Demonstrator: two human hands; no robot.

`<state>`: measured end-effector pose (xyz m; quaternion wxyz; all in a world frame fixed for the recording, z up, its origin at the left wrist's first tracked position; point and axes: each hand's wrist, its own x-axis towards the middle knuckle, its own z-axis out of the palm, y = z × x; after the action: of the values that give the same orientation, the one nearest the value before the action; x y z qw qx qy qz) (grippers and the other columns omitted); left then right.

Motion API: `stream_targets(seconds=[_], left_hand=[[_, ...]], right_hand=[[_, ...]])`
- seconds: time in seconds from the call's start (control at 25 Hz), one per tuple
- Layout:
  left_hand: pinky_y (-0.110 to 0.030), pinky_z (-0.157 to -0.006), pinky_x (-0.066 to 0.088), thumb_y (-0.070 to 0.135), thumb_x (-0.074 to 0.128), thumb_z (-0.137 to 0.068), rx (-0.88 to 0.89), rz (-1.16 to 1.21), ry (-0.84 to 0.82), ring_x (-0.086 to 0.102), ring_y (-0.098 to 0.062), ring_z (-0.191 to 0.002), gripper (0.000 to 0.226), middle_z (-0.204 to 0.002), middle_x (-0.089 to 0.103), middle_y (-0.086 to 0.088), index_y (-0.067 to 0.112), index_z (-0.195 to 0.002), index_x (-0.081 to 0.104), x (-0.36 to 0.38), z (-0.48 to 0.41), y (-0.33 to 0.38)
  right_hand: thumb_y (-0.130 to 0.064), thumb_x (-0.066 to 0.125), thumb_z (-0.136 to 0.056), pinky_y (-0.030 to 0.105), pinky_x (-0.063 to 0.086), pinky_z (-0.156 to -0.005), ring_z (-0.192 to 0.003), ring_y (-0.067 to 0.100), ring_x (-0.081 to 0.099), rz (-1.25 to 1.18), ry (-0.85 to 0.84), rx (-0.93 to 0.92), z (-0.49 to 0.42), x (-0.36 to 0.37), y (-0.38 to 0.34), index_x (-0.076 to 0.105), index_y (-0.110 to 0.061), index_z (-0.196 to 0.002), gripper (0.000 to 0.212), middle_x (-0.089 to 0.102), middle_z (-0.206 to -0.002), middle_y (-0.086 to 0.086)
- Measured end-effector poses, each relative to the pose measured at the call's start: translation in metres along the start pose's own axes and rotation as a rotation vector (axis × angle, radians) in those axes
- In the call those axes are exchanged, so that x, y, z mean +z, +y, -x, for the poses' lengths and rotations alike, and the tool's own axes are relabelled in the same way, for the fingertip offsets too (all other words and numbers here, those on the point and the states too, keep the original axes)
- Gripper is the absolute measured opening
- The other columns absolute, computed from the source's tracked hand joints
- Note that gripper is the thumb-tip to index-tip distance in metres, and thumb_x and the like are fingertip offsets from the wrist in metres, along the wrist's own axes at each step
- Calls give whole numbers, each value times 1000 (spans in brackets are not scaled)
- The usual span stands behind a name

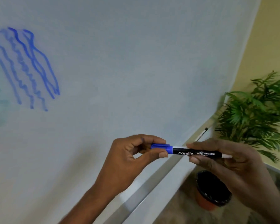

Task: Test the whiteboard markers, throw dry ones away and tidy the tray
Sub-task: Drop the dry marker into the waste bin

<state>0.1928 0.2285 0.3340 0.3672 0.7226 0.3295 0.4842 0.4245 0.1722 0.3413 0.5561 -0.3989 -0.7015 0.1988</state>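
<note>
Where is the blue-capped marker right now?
In the head view, the blue-capped marker sits lower centre-right, in front of the whiteboard. The left hand pinches its cap and the right hand grips its barrel.

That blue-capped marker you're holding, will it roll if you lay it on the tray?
Probably rolls a little: the marker has a round, smooth barrel, though the ridged blue cap may check it. It looks stiff, held level between left hand and right hand without bending.
</note>
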Motion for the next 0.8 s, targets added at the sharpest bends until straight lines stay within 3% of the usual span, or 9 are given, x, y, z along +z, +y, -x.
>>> stream_targets(seconds=[0.08, 0.16, 0.24, 0.36, 0.44, 0.52, 0.6, 0.8], left_hand=[[-32, -77, 59, 37, 81, -70, -86, 56, -52, 69, -8, -73, 23, -86, 80, 6, 33, -93, 83, 28, -16, -11], [-43, -81, 60, 34, 82, -71, -118, 92, -80, 68, -13, -73, 24, -87, 80, 4, 33, -94, 82, 52, -33, -18], [-35, -77, 61, 31, 82, -73, -81, 92, -100, 69, -11, -73, 20, -87, 80, 6, 30, -94, 83, 75, -51, -20], [-16, -78, 54, 27, 82, -78, 2, 17, -124, 72, -7, -78, 16, -87, 79, 13, 26, -94, 82, 107, -79, -26], [-14, -81, 53, 23, 84, -81, -23, -33, -176, 73, -9, -84, 16, -90, 79, 15, 26, -96, 81, 130, -93, -35], [-13, -81, 53, 19, 85, -82, -86, -15, -202, 72, -8, -84, 16, -92, 79, 15, 25, -97, 81, 158, -104, -49], [-13, -78, 52, 17, 85, -83, -159, 57, -195, 72, -7, -81, 17, -92, 79, 13, 26, -97, 81, 188, -112, -67], [-12, -77, 53, 11, 83, -85, -290, 127, -181, 75, -7, -89, 20, -94, 80, 8, 20, -103, 81, 260, -121, -124]], right_hand=[[-40, 75, -79, 43, 60, -62, -80, 22, 76, 55, -10, 53, 1, -28, 18, 78, -33, -103, 25, 78, -98, -7], [-41, 74, -79, 43, 60, -62, -82, 21, 75, 77, -12, 75, -1, -51, 33, 77, -35, -103, 25, 78, -98, -8], [-42, 75, -78, 38, 59, -67, -83, 16, 74, 85, 37, 97, -3, -68, 49, 77, -33, -101, 26, 77, -94, -6], [-45, 79, -72, 37, 60, -65, -74, 28, 73, -120, 97, 258, -2, -92, 76, 78, -23, -96, 33, 75, -84, 9], [-46, 81, -74, 40, 62, -71, -75, 31, 74, -189, 76, 398, 4, -108, 99, 76, -20, -97, 35, 74, -84, 15], [-34, 80, -82, 42, 61, -76, -79, 32, 74, -187, 104, 486, 10, -123, 119, 74, -19, -96, 20, 74, -85, 15], [-23, 74, -84, 36, 61, -78, -82, 32, 73, -219, 172, 540, 19, -135, 137, 73, -18, -97, 14, 74, -88, 12], [-27, 66, -92, 43, 50, -89, -84, 23, 66, -375, 383, 792, 63, -163, 206, 68, -9, -105, 22, 68, -86, 9]])
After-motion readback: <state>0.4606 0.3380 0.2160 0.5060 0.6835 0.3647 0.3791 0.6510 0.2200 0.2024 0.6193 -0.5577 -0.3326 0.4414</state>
